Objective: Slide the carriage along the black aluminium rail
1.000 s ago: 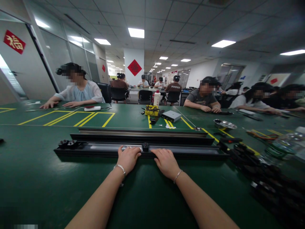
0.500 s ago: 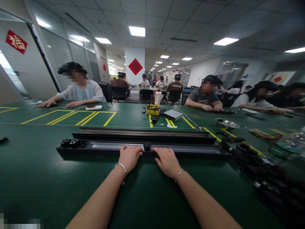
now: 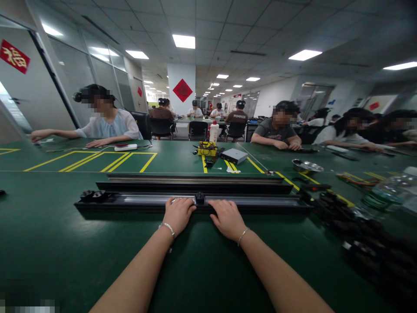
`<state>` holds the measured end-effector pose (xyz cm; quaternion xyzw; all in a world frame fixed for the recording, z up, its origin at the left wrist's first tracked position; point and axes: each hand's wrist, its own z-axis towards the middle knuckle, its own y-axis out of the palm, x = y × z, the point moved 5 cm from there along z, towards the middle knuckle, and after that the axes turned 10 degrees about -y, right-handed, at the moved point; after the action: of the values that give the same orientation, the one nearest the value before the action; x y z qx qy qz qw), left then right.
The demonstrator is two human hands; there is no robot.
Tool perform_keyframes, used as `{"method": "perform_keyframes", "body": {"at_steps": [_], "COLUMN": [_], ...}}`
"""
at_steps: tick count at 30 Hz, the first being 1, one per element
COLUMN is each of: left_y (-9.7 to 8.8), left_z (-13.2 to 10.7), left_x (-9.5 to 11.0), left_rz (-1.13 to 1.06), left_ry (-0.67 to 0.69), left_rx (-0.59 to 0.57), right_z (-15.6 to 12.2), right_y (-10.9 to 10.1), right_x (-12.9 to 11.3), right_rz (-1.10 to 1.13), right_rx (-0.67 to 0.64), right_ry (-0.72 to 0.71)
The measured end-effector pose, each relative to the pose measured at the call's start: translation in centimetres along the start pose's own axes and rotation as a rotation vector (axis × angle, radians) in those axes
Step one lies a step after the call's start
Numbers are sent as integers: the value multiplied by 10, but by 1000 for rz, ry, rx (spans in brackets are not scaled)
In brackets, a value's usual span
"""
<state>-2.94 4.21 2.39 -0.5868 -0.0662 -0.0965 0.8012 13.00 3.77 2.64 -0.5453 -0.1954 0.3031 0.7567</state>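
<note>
A long black channel rail (image 3: 130,200) with a shiny inner strip lies crosswise on the green table. A small black block (image 3: 200,198) sits in it between my hands. My left hand (image 3: 177,214) is closed over the near edge just left of the block, its thumb close to the block. On the other side my right hand (image 3: 226,216) curls over the same edge, fingertips inside the channel. The undersides of both hands are hidden. Several small black parts (image 3: 93,195) rest at the rail's left end. Behind it lies a second long black rail (image 3: 195,187).
Piled black parts (image 3: 368,243) lie to the right, near a clear plastic bottle (image 3: 381,195) and a metal bowl (image 3: 307,166). Farther back are a yellow holder with cables (image 3: 207,148), a grey box (image 3: 233,155) and a white bottle (image 3: 213,131). Co-workers sit around the table.
My hands stay in nearly the same place on the rail. The whole view has shifted slightly. The co-worker at the left has stretched an arm farther left.
</note>
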Motion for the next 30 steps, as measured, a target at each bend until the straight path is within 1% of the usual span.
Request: {"method": "perform_keyframes", "body": {"at_steps": [10, 21, 24, 30], "left_y": [1, 3, 3, 2], "left_z": [2, 2, 2, 2], "left_x": [-1, -2, -2, -1], "left_rz": [2, -22, -17, -11], "left_ry": [-17, 15, 18, 17], "left_rx": [-27, 0, 6, -1], "right_z": [0, -2, -1, -1], "right_y": [-1, 0, 0, 2], "right_x": [-1, -1, 0, 2], "right_rz": [-28, 15, 22, 24], "right_rx": [-9, -7, 11, 12], "right_ry": [-15, 0, -5, -2]}}
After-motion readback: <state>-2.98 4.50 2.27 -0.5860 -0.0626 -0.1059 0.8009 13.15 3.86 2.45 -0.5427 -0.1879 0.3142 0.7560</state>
